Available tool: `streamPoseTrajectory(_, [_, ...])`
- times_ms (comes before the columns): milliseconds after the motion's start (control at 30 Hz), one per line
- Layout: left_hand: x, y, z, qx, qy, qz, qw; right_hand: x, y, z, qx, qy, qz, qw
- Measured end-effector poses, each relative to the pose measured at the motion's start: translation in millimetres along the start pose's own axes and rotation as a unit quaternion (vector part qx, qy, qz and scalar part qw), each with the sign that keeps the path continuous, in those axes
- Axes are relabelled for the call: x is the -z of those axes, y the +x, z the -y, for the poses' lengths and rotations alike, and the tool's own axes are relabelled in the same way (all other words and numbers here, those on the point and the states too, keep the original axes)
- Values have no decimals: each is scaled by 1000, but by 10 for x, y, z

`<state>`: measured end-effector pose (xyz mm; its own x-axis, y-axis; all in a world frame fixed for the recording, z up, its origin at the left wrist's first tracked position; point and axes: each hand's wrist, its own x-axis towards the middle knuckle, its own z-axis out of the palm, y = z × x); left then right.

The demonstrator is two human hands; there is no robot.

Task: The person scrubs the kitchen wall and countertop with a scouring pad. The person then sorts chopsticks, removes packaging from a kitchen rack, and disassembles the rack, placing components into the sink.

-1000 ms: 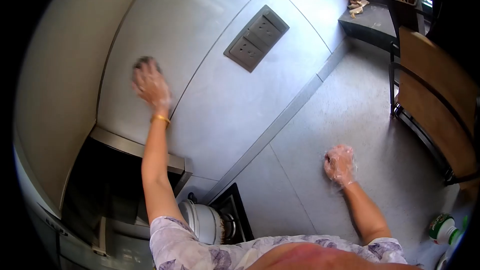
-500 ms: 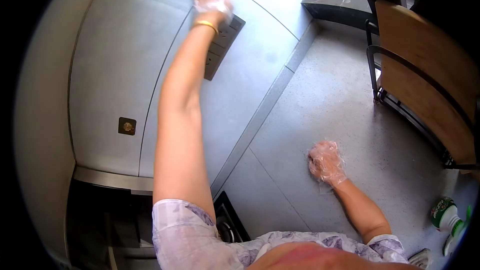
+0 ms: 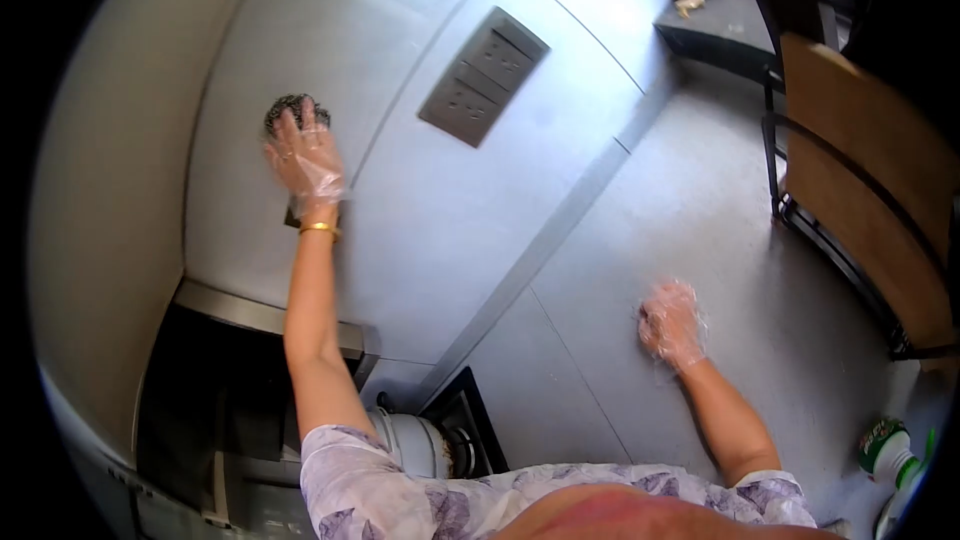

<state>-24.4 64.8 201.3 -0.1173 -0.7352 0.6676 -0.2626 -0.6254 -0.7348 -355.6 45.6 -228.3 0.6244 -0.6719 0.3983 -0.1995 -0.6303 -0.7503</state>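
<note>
My left hand [image 3: 306, 162], in a clear plastic glove and with a gold bangle at the wrist, presses a dark steel wool scrubber [image 3: 292, 112] against the grey tiled wall [image 3: 400, 230]. Its fingers lie over the scrubber. Partly hidden behind that wrist is a small square plate on the wall. My right hand [image 3: 672, 324], gloved the same way, rests as a closed fist on the grey countertop [image 3: 580, 340]; nothing shows in it.
A socket panel [image 3: 484, 77] is on the wall. A wooden board [image 3: 860, 140] in a black rack stands at the right, near a green and white bottle [image 3: 888, 450]. Below my left arm are a range hood [image 3: 250, 315], a pot [image 3: 412, 442] and a stove [image 3: 470, 420].
My left hand has moved down and left along the wall with the scrubber, from above the socket panel, which is now uncovered. My right fist stays on the countertop. The view has shifted slightly.
</note>
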Motion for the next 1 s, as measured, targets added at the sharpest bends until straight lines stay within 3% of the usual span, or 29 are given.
streamPoseTrajectory(67, [-354, 131, -31, 56, -153, -114, 980, -56, -23, -25, -22, -10, 24, 999])
streamPoseTrajectory(133, [27, 382, -500, -11, -131, 41, 990, -35, -29, -43, -22, -17, 26, 999])
streamPoseTrajectory(200, [-52, 506, -740, -172, -197, 33, 965, -40, -67, -45, -20, -16, 30, 999])
streamPoseTrajectory(300, [35, 786, -595, -207, -103, -2, 973, -104, -88, -90, -9, -14, 31, 999])
streamPoseTrajectory(367, [157, 976, -287, 52, -193, 26, 979, -127, -107, -125, -7, -25, 39, 999])
streamPoseTrajectory(467, [-181, 1074, 629, 83, 75, -38, 993, -88, -138, -92, -14, -21, 32, 999])
streamPoseTrajectory(533, [-119, 1119, 550, 163, 88, -52, 981, -127, -175, -110, -20, -4, 28, 999])
streamPoseTrajectory(600, [28, 1254, 214, 257, 8, -47, 965, -164, -159, -139, -17, -2, 20, 1000])
streamPoseTrajectory(633, [-250, 1352, 159, 165, -32, -125, 978, -181, -171, -147, -10, -7, 20, 1000])
streamPoseTrajectory(667, [-411, 1442, -43, 99, -46, -143, 984, -181, -208, -148, -6, -12, 23, 1000])
streamPoseTrajectory(733, [-432, 1589, -525, -8, -44, -118, 992, -169, -196, -108, 1, -21, 3, 1000])
streamPoseTrajectory(900, [-295, 1238, -839, -28, 45, -52, 997, -54, -112, -59, -6, -37, 43, 998])
streamPoseTrajectory(1000, [-324, 280, -947, -43, -89, -54, 994, -138, -124, -61, -9, -36, 42, 998])
